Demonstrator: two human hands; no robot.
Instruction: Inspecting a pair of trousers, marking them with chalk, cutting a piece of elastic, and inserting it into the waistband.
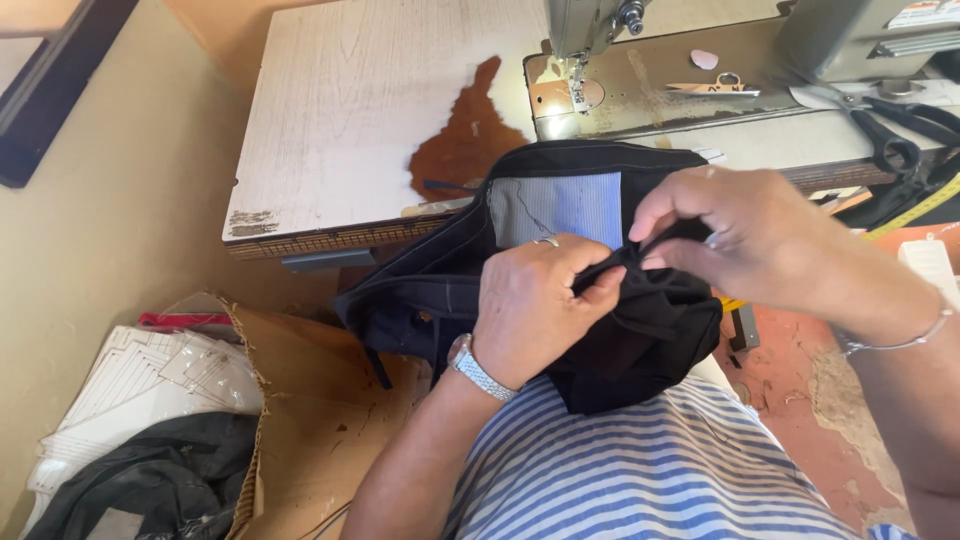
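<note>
So the black garment [600,300] is bunched in my lap, just off the edge of the sewing table [350,120]. My left hand [535,310] is clenched on a fold to pin it steady, I guess so my right hand [760,235] can pinch the same dark strip with its fingertips. The striped pocket lining [555,205] faces up. The sewing machine [680,60] and black scissors [900,130] sit behind.

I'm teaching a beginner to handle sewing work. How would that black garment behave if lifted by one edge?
Probably floppy: the black garment already bunches into folds under the left hand and right hand. It would likely droop instead of holding shape, since its left part hangs off the table edge. It seems unlikely to slip, as a fingertip pinch holds a fold.
</note>
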